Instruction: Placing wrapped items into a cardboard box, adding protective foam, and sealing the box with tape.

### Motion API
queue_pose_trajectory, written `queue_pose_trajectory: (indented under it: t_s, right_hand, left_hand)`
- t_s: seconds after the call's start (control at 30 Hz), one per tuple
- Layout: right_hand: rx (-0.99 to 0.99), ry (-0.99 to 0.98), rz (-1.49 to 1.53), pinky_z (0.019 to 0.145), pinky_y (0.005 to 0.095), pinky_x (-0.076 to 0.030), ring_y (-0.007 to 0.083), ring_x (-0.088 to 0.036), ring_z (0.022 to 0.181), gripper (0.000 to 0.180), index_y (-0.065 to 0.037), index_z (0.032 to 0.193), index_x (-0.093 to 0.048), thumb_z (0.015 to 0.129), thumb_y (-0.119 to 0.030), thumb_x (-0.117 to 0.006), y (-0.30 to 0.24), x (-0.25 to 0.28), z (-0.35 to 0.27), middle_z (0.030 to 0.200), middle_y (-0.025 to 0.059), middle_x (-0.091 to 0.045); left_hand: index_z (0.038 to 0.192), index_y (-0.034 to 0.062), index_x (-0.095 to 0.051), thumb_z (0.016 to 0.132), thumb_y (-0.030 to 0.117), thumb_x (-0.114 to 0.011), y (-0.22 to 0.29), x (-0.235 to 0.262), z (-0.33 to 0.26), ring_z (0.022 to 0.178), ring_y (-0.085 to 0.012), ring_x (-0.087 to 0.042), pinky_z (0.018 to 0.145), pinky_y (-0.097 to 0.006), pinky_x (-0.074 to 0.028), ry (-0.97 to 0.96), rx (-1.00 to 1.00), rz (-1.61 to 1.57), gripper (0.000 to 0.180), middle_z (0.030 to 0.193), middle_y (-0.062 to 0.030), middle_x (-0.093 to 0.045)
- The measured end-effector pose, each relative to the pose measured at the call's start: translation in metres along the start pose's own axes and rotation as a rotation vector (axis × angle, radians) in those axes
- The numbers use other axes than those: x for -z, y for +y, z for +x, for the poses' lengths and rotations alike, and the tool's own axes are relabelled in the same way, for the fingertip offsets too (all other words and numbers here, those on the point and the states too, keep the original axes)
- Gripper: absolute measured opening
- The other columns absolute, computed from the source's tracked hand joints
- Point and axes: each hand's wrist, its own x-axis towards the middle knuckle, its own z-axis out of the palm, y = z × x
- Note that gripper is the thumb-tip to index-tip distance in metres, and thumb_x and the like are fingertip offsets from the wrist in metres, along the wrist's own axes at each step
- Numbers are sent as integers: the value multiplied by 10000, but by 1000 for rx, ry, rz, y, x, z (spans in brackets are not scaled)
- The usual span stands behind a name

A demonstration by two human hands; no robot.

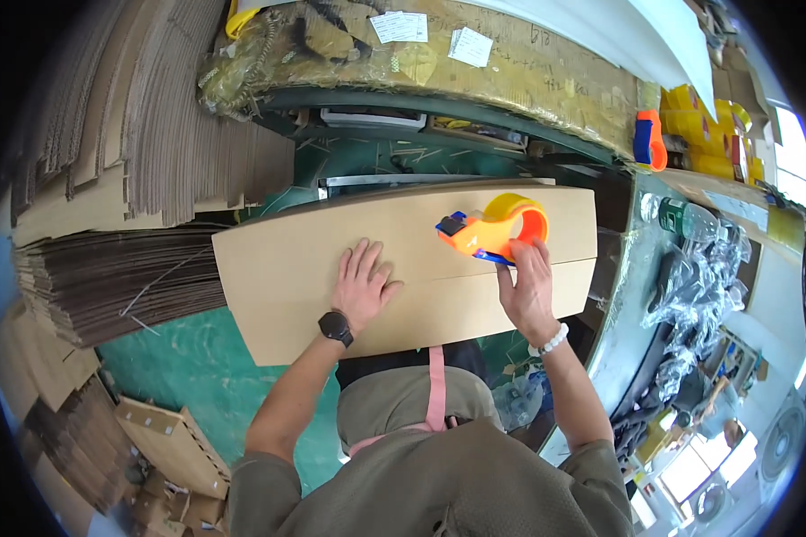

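A long brown cardboard box (403, 309) lies before me, its top flaps folded down and meeting in a lengthwise seam. Flat on its top, left of the middle, rests my left hand (362, 285), fingers stretched out and holding nothing. My right hand (530, 291) grips an orange tape dispenser (484, 236) with blue parts and a roll of yellow tape. The dispenser is over the right half of the box, its cutter end pointing left. From this view I cannot tell whether it touches the cardboard.
Stacks of flattened cardboard (166, 116) stand at the left. Across the far side runs a tape-covered workbench (528, 98) with paper labels (470, 46). A second tape dispenser (650, 141) is at its right end, near yellow tape rolls (703, 134). A plastic bottle (690, 220) lies at the right.
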Motion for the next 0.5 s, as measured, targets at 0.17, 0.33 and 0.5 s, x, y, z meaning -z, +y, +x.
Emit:
queue_pose_trajectory:
  t_s: [0.17, 0.33, 0.5]
  right_hand:
    - [158, -85, -140, 1073, 507, -393, 382, -603, 1015, 500, 3, 1291, -504, 818, -2, -665, -21, 5, 51, 1038, 191, -618]
    - [-135, -419, 75, 941, 432, -499, 367, -636, 986, 729, -44, 1425, -446, 800, -299, -723, -12, -14, 167, 1050, 183, -647]
    - [-380, -942, -18, 743, 353, -557, 242, -695, 793, 513, -30, 1022, -730, 725, -448, -756, -2, -64, 275, 925, 123, -736]
  left_hand:
    - [1286, 103, -581, 907, 439, -613, -1, -1, 2, 1402, -366, -356, 1132, -564, -286, -94, 57, -56, 508, 1483, -154, -432]
    - [1313, 97, -576, 903, 408, -610, -3, 4, 0, 1408, -361, -348, 1135, -554, -283, -110, 120, -100, 516, 1491, -153, -425]
    - [1312, 106, -579, 894, 406, -624, -3, 0, 2, 1400, -359, -362, 1129, -551, -289, -103, 106, -89, 517, 1480, -154, -439]
